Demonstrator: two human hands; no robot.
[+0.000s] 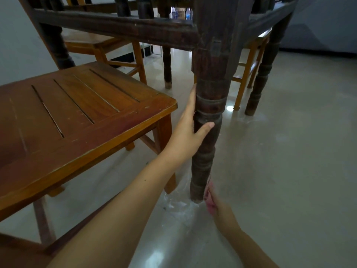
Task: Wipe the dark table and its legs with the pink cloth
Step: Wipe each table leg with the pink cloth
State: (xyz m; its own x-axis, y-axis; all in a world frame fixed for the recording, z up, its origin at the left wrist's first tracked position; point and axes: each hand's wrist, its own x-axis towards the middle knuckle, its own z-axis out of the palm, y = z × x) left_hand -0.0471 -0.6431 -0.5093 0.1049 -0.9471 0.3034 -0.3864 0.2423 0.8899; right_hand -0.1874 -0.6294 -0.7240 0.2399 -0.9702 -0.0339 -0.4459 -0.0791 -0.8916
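Crouched beside the dark table (119, 26), I grasp its near turned leg (209, 113) with my left hand (188, 132): thumb hooked across the front, fingers (192, 101) reaching up and around the far side at the leg's carved rings. My right hand (220, 207), low at five o'clock from the left, presses the pink cloth (209, 200) against the foot of the same leg, just above the floor (289, 171); the cloth is bunched in my palm, and its folds hide how tightly I clutch it, though it is plainly held. White smears mark the pale floor round the leg's base. At nine o'clock stands a slatted brown chair (77, 113), its corner close to my left wrist. The table's other dark legs (258, 84) rise at one o'clock, well apart, with a second chair (245, 74) between them.
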